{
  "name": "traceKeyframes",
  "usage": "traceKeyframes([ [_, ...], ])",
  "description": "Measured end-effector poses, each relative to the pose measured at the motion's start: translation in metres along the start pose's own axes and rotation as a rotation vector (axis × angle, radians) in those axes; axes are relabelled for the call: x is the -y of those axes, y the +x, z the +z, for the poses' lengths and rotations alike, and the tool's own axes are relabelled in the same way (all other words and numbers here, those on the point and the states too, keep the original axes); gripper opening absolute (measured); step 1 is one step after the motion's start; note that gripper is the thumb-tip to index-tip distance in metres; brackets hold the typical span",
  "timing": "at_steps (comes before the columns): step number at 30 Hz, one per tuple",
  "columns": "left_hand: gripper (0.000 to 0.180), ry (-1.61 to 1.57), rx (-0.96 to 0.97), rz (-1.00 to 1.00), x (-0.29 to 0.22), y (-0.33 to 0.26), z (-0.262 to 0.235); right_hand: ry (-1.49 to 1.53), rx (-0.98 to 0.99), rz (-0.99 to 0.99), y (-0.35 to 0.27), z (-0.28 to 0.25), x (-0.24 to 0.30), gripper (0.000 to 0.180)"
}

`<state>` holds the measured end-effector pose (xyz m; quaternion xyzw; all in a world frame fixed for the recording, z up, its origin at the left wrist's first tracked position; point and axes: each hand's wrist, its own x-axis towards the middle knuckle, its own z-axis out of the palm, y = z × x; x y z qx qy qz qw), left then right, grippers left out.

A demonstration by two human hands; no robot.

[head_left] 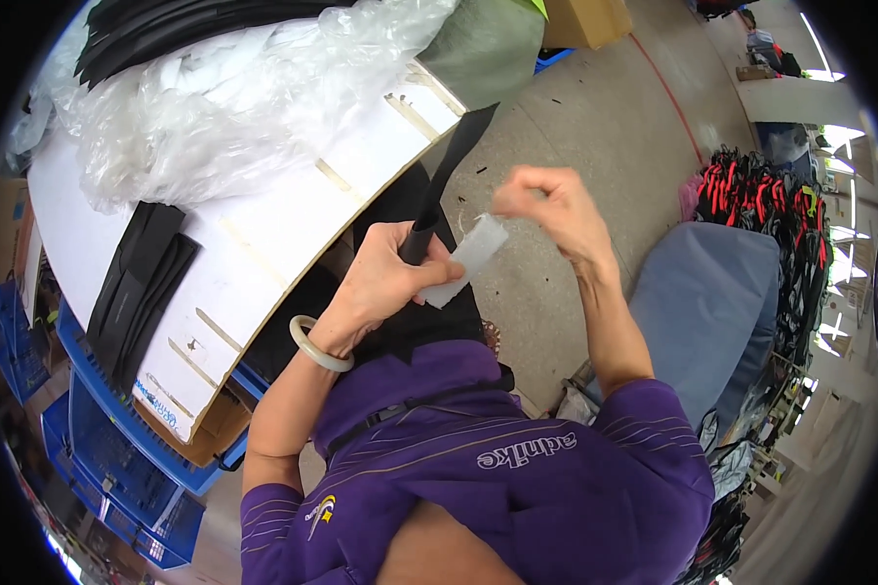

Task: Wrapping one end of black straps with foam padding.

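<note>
My left hand [380, 278], with a pale bangle [314, 349] on its wrist, is closed around a black fabric strip [449, 166]. The strip's far end rises past the table's edge. A small whitish, fuzzy-looking piece [478, 249] is pinched under the thumb of that same hand, sticking out to the right. Just beyond its upper end is my right hand [551, 205], fingers curled in a pinch and slightly blurred. Whatever the pinch may hold is too small to make out.
A white-topped table [263, 253] at my left bears crumpled clear plastic [234, 117] and a stack of black strips [141, 292]. Blue crates [117, 458] stand below it. To the right are a grey-blue covered pile [702, 312] and hanging black-and-red goods [761, 205]. A cardboard box [585, 21] sits ahead.
</note>
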<state>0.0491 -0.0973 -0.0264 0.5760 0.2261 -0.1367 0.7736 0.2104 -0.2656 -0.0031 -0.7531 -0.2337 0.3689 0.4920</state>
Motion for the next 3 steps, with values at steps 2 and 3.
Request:
traceKeyframes([
  [2, 0.011, 0.016, 0.032, 0.009, -0.0033, 0.0002, 0.0026, -0.051, 0.218, -0.108, 0.0003, 0.0121, 0.0029, 0.015],
  [3, 0.010, 0.031, 0.051, 0.021, -0.0067, -0.0001, 0.0029, -0.133, 0.274, -0.216, 0.0027, 0.0167, 0.0001, 0.012],
])
